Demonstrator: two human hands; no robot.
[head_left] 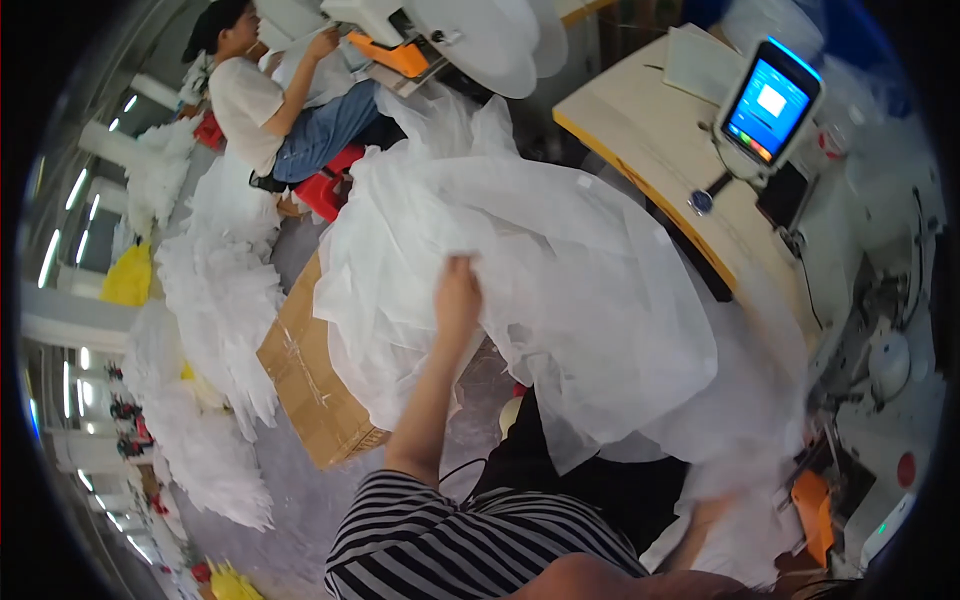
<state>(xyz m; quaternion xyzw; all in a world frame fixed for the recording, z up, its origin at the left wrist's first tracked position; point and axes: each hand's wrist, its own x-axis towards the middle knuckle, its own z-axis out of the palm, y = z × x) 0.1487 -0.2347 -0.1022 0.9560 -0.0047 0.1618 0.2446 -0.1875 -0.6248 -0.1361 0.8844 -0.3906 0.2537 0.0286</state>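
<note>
White sheer fabric (610, 290) spreads in a large billowing sheet across my lap and in front of me. My left hand (459, 288) reaches out over the heap, its fingers closed on the fabric. Low on the right, my right hand (712, 508) is near the sewing machine (885, 370). Thin white material veils it, so its fingers do not show. The sheet runs from the heap past my left hand and over the table edge to the machine.
A cardboard box (318, 385) stands on the floor beside the heap. White fabric piles (215, 330) line the left. A co-worker (250, 110) sits at another machine, far left. On the worktable (635, 105) are a lit screen (768, 105) and a dark phone-like slab (783, 195).
</note>
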